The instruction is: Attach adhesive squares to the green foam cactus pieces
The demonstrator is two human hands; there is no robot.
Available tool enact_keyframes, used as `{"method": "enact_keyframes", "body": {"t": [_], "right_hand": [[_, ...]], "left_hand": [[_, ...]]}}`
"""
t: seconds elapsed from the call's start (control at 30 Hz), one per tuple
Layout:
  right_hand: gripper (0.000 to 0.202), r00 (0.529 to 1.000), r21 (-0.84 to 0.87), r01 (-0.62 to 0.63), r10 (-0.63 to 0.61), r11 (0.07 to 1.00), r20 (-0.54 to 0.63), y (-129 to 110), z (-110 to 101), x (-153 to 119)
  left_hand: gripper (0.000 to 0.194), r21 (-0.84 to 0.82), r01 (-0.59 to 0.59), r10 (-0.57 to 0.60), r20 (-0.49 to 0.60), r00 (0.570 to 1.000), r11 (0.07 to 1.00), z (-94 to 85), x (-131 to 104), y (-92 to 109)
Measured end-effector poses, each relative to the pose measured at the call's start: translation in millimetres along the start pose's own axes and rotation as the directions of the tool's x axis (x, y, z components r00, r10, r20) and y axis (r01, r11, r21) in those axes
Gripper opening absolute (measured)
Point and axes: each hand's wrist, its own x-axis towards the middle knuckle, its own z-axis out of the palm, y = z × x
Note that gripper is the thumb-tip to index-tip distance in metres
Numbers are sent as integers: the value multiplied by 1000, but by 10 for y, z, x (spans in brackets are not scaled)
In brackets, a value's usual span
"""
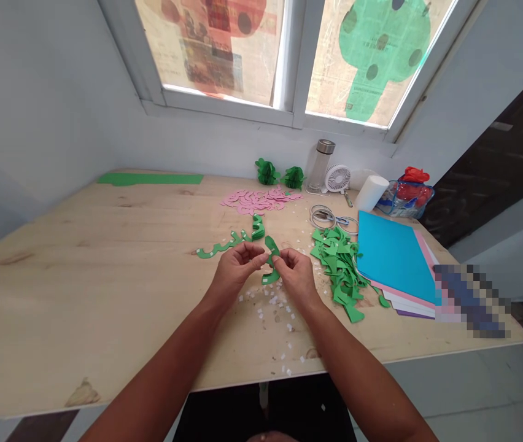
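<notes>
Between my two hands, a curved green paper piece (270, 278) with small white squares on it is held just above the table. My left hand (242, 265) pinches at its left edge, fingers closed; what lies between those fingertips is too small to make out. The thumb and fingers of my right hand (294, 270) are closed on the piece's right side. Just beyond my left hand lies a wavy green paper strip (218, 248) with white squares. A small green paper stack (258, 227) sits beyond the held piece.
Small white bits (274, 299) litter the wooden table (105, 294). Green scraps (342, 270) and coloured sheets (393, 258) lie at the right. Behind are pink cutouts (259, 201), scissors (335, 219), a bottle (320, 166), a fan (337, 178) and a white roll (372, 193).
</notes>
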Motion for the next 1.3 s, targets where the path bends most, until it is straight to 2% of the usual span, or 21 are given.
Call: {"method": "enact_keyframes", "body": {"t": [0.1, 0.2, 0.33, 0.43, 0.67, 1.0, 1.17, 1.3], "right_hand": [[16, 999, 30, -1, 2, 1000, -43, -8, -7, 7], [16, 1000, 76, 8, -6, 997, -28, -27, -5, -5], [17, 999, 153, 29, -35, 988, 35, -58, -1, -27], [17, 999, 189, 36, -42, 981, 31, -74, 1, -32], [19, 998, 305, -4, -16, 952, 63, -114, 8, -36], [22, 989, 374, -89, 38, 923, 142, -76, -10, -22], [20, 995, 313, -72, 46, 947, 90, -120, -14, -25], [17, 992, 338, -98, 66, 936, 103, -124, -15, -28]], "left_hand": [[26, 11, -20, 19, 40, 999, 1000, 12, -15, -7], [23, -46, 9, -5, 71, 997, 999, 7, -13, -13], [21, -211, 119, -93, 128, 987, 970, -28, 1, -6], [23, -312, 211, -159, 184, 970, 927, -46, -2, 15], [27, -393, 343, -261, 247, 933, 853, -44, -21, 72], [27, -384, 365, -290, 238, 927, 848, -63, -33, 62], [27, -371, 364, -287, 246, 926, 854, -55, -36, 54], [28, -372, 366, -285, 255, 924, 853, -55, -43, 53]]}}
